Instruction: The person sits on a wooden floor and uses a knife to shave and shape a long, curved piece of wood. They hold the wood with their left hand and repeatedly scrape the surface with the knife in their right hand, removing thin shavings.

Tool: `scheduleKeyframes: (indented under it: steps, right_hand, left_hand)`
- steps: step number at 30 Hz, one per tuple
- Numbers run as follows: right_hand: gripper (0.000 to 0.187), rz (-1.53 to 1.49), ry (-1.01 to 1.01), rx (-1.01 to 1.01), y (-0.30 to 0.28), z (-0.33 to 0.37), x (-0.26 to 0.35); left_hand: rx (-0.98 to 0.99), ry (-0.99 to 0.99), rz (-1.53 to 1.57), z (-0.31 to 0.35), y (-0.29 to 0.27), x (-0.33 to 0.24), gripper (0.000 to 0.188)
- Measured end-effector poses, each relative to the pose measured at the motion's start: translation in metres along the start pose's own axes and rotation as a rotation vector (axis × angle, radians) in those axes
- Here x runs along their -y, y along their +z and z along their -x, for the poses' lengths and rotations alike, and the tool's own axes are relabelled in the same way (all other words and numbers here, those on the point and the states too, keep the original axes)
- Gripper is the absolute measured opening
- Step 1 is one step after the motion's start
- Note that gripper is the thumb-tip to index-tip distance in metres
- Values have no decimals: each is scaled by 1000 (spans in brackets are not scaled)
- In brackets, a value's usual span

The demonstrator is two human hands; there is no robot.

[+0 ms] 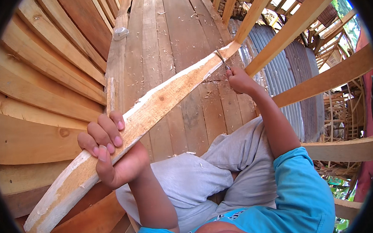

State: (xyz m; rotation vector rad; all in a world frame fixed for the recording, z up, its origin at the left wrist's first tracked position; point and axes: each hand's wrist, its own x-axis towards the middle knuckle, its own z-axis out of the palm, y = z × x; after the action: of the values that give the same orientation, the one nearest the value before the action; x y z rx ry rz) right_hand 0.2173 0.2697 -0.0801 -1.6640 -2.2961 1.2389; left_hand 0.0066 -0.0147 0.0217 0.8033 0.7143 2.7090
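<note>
A long, slightly bowed wooden plank (162,101), with pale whitish edges and a small knot, slants across the head view from the lower left to the upper right. My left hand (128,164) is closed round its lower part, the thumb on the near side and the fingers over the far edge. Toward the plank's far end, my right hand (240,80) is closed round the grip of a thin, dark metal hand tool (221,57). The tool's narrow metal part lies across the plank there. Its exact kind is too small to tell.
Beneath is a floor of wooden boards (188,74) strewn with shavings. A small clear object (120,33) lies at the far left. Stacked or upright planks (47,123) line the left. Wooden posts (294,30) and corrugated metal sheets (277,69) stand at the right.
</note>
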Motion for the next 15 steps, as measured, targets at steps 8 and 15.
scheduleKeyframes:
  steps: [8, 15]
  right_hand:
    - [29, 297, -137, -222, 2, -26, -15]
    - [33, 174, -125, -204, 3, -25, -22]
  left_hand:
    - [-6, 36, 36, 1, -1, 2, 21]
    - [22, 36, 52, 1, 1, 2, 19]
